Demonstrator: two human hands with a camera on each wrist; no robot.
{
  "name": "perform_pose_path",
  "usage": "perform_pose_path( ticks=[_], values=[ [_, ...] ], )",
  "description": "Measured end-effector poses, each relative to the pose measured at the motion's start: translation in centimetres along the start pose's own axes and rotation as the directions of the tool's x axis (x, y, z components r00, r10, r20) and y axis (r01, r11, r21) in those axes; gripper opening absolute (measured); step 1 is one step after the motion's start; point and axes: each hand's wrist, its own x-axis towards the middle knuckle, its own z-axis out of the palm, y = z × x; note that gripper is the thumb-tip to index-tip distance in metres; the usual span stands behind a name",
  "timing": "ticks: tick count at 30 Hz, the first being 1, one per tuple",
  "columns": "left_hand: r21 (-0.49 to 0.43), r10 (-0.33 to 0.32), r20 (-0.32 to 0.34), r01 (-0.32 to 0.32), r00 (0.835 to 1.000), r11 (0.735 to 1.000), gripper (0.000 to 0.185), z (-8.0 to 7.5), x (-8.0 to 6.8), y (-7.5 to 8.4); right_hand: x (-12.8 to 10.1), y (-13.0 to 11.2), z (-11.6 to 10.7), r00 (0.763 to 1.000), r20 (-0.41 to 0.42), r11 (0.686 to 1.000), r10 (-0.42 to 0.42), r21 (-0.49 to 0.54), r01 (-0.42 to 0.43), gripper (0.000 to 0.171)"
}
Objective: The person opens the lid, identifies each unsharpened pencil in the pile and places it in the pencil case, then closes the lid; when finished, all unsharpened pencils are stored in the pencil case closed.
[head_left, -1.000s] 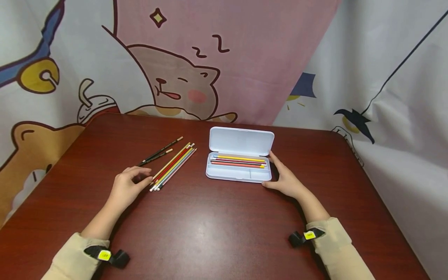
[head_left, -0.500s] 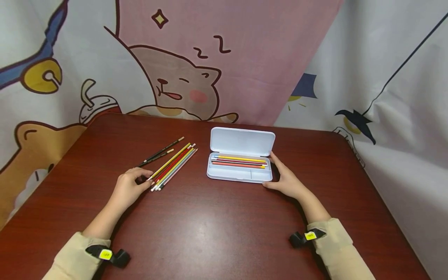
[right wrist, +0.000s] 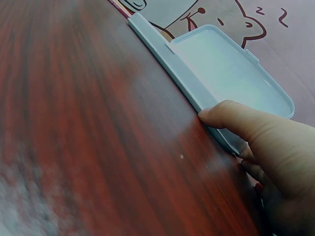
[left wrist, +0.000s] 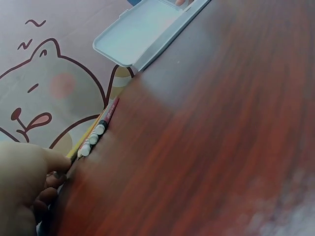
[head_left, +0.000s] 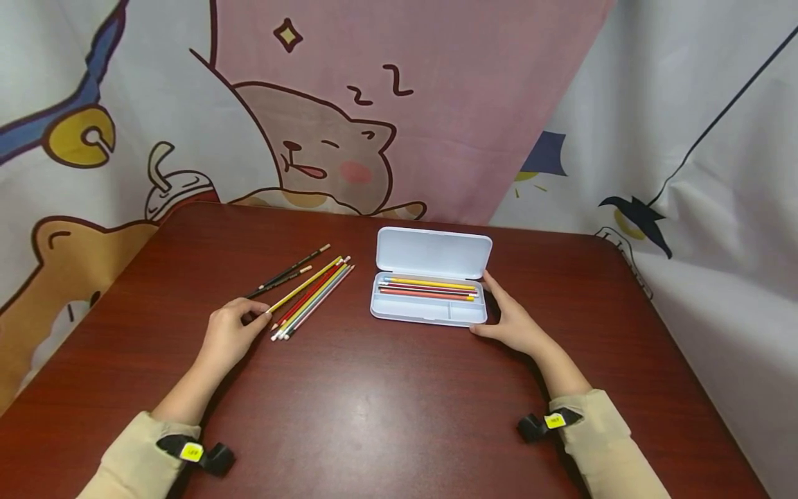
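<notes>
From the head camera, the left hand (head_left: 232, 331) is lying on the red-brown table (head_left: 374, 416), its thumb and forefinger curled and pinching the near end of a yellow pencil (head_left: 305, 285) that is running off toward one o'clock. Just at three o'clock of that pencil the loose coloured pencils (head_left: 314, 300) are lying side by side, and two dark pencils (head_left: 288, 270) are lying at eleven o'clock of them. The right hand (head_left: 514, 320) is sitting at three o'clock of the open white pencil case (head_left: 430, 281), thumb and forefinger spread and touching its right end, gripping nothing; more pencils are lying inside the tray. From the left wrist camera, the curled fingers (left wrist: 51, 162) are closing on the yellow pencil's end, the coloured pencils' white tips lying just beyond and the case showing far off at one o'clock. From the right wrist camera, the thumb (right wrist: 231, 115) is pressing straight against the case's near corner, the lid standing open at twelve o'clock.
</notes>
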Motion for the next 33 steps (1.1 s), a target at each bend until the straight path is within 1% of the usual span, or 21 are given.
perform_pose_path(
  ticks=[3, 5, 8, 11, 15, 20, 26, 29, 33],
  values=[
    [-0.010, -0.026, -0.032, 0.026, 0.999, 1.000, 0.007, 0.0, 0.0, 0.0, 0.0, 0.0, 0.0, 1.000, 0.001, 1.000, 0.002, 0.002, -0.002, 0.110],
    [-0.016, -0.030, -0.064, 0.029, 0.997, 0.999, 0.007, -0.1, 0.1, 0.1, 0.0, 0.0, 0.0, 1.000, 0.001, 1.000, 0.002, 0.002, -0.002, 0.110],
    [-0.025, -0.022, -0.126, 0.020, 0.992, 0.999, 0.005, -0.1, 0.3, 0.2, 0.0, 0.0, 0.0, 1.000, 0.001, 1.000, 0.002, 0.003, -0.002, 0.110],
    [-0.042, -0.008, -0.193, -0.001, 0.981, 0.999, 0.004, -0.2, 0.5, 0.5, 0.0, 0.0, 0.0, 1.000, 0.001, 1.000, 0.003, 0.004, -0.003, 0.110],
    [-0.076, 0.012, -0.245, -0.032, 0.970, 0.997, 0.004, -0.2, 0.7, 0.6, 0.0, 0.0, 0.0, 1.000, 0.000, 1.000, -0.001, 0.002, 0.001, 0.110],
    [-0.122, 0.058, -0.265, -0.093, 0.963, 0.988, 0.006, 0.3, 1.0, 1.1, 0.1, 0.0, -0.1, 1.000, 0.001, 1.000, -0.003, -0.004, 0.003, 0.110],
    [-0.166, 0.103, -0.260, -0.149, 0.960, 0.975, 0.007, 1.7, 1.6, 2.5, 0.0, 0.0, -0.2, 1.000, 0.002, 1.000, 0.006, -0.009, -0.006, 0.110],
    [-0.196, 0.103, -0.247, -0.154, 0.964, 0.968, 0.007, 2.6, 1.9, 3.4, 0.1, 0.0, -0.1, 1.000, 0.003, 1.000, 0.005, -0.010, -0.005, 0.110],
    [-0.233, 0.086, -0.217, -0.138, 0.972, 0.963, 0.008, 3.6, 2.3, 4.6, 0.1, 0.0, -0.1, 1.000, 0.006, 1.000, 0.005, -0.010, -0.005, 0.110]
  ],
)
